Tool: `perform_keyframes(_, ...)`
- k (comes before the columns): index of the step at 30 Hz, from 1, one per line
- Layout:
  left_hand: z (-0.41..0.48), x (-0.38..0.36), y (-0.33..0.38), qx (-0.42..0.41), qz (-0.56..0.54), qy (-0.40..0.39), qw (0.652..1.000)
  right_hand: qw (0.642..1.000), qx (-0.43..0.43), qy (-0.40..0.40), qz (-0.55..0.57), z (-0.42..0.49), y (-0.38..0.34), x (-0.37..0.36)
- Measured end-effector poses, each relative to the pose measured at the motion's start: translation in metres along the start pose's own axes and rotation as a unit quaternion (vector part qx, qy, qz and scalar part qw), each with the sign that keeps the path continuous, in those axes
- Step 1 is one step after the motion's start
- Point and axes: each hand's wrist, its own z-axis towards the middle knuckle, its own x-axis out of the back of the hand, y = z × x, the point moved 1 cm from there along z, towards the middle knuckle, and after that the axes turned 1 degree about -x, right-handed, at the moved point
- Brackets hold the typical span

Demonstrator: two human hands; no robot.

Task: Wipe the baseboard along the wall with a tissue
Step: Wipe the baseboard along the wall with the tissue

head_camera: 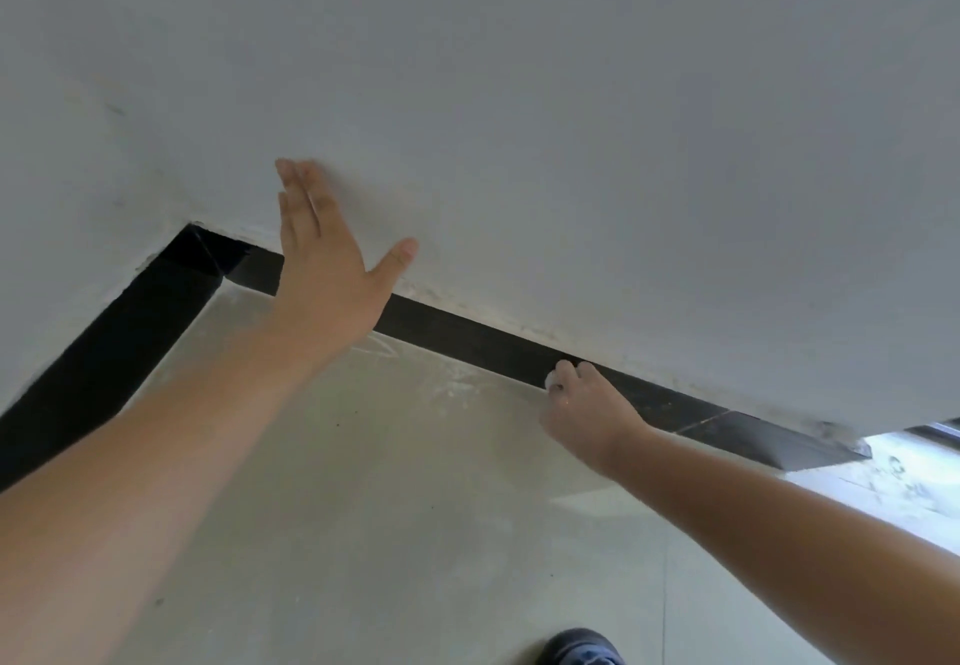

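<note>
A black baseboard (467, 331) runs along the foot of the white wall (519, 118), from a corner at the left down to the right. My right hand (587, 404) is closed around a small white tissue (551, 379) and presses it against the baseboard's lower edge. My left hand (322, 248) lies flat on the wall above the baseboard, fingers spread and empty, covering a short stretch of the strip.
A second black baseboard (104, 347) runs along the left wall from the corner (200, 243). The pale tiled floor (389, 482) shows white dust streaks near the wall. A dark shoe (579, 649) is at the bottom edge. Bright light falls through an opening (909, 477) at the right.
</note>
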Motion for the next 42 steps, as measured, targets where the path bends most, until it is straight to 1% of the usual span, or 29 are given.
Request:
perform_keyframes(1, -0.005, -0.002, 0.004, -0.054, 0.046, 0.028, 0.997, 1.0, -0.005, -0.022, 0.014, -0.005, -0.005, -0.002)
perform_keyframes(3, -0.011, -0.008, 0.015, -0.162, 0.139, 0.059, 0.975, 0.999, 0.02, -0.013, 0.027, -0.011, -0.016, 0.002)
perform_keyframes(5, -0.013, -0.013, 0.026, -0.223, 0.206, 0.065, 0.951, 0.999, 0.035, 0.03, 0.025, -0.01, -0.024, 0.005)
perform_keyframes(8, -0.009, -0.019, 0.042, -0.272, 0.267, 0.084, 0.92, 0.989, 0.022, 0.147, -0.012, 0.011, -0.015, 0.018)
perform_keyframes(11, -0.006, -0.026, 0.05, -0.288, 0.303, 0.092, 0.904, 0.974, -0.004, 0.223, -0.037, 0.027, 0.011, 0.019)
perform_keyframes(12, -0.006, -0.028, 0.051, -0.284, 0.308, 0.092, 0.903, 0.97, -0.016, 0.234, -0.066, 0.025, 0.017, 0.014)
perform_keyframes(14, -0.005, -0.03, 0.05, -0.274, 0.316, 0.095, 0.903, 0.966, -0.002, 0.227, -0.122, 0.017, 0.024, -0.006)
perform_keyframes(16, -0.005, -0.031, 0.048, -0.271, 0.322, 0.097, 0.902, 0.975, 0.032, 0.188, -0.115, 0.005, 0.029, -0.031)
perform_keyframes(19, -0.008, -0.036, 0.047, -0.266, 0.324, 0.092, 0.903, 0.99, 0.007, 0.117, -0.08, -0.017, 0.03, -0.046)
perform_keyframes(20, -0.01, -0.038, 0.047, -0.264, 0.323, 0.088, 0.905, 0.994, 0.013, 0.078, -0.07, -0.024, 0.027, -0.046)
perform_keyframes(22, -0.011, -0.043, 0.048, -0.259, 0.321, 0.087, 0.907, 0.999, 0.038, -0.007, -0.016, -0.031, 0.017, -0.049)
perform_keyframes(23, -0.012, -0.045, 0.048, -0.255, 0.322, 0.09, 0.907, 0.999, 0.04, -0.027, -0.001, -0.032, 0.013, -0.046)
perform_keyframes(25, -0.013, -0.053, 0.052, -0.246, 0.321, 0.1, 0.909, 0.997, 0.063, 0.037, 0.001, -0.029, 0.002, -0.037)
perform_keyframes(28, -0.017, -0.063, 0.057, -0.245, 0.308, 0.112, 0.913, 0.981, 0.054, 0.185, -0.012, -0.015, 0.009, -0.032)
perform_keyframes(30, -0.018, -0.069, 0.057, -0.286, 0.313, 0.116, 0.898, 0.975, 0.022, 0.218, -0.045, -0.009, 0.023, -0.039)
perform_keyframes(32, -0.019, -0.074, 0.057, -0.345, 0.328, 0.12, 0.871, 0.969, 0.002, 0.236, -0.072, -0.015, 0.035, -0.052)
perform_keyframes(33, -0.019, -0.076, 0.058, -0.364, 0.333, 0.121, 0.861, 0.97, -0.008, 0.23, -0.077, -0.02, 0.038, -0.062)
perform_keyframes(35, -0.019, -0.08, 0.059, -0.379, 0.336, 0.122, 0.854, 0.978, -0.026, 0.194, -0.074, -0.032, 0.037, -0.086)
perform_keyframes(37, -0.02, -0.083, 0.06, -0.375, 0.335, 0.118, 0.856, 0.983, -0.051, 0.172, -0.026, -0.046, 0.034, -0.106)
perform_keyframes(38, -0.021, -0.085, 0.06, -0.37, 0.332, 0.115, 0.86, 0.981, -0.073, 0.177, 0.02, -0.054, 0.034, -0.112)
perform_keyframes(39, -0.021, -0.086, 0.061, -0.366, 0.329, 0.113, 0.863, 0.971, -0.099, 0.201, 0.087, -0.062, 0.034, -0.115)
perform_keyframes(40, -0.021, -0.088, 0.062, -0.37, 0.33, 0.112, 0.861, 0.95, -0.124, 0.231, 0.168, -0.07, 0.031, -0.117)
perform_keyframes(42, -0.023, -0.095, 0.064, -0.412, 0.341, 0.112, 0.838, 0.886, -0.185, 0.272, 0.326, -0.084, 0.018, -0.117)
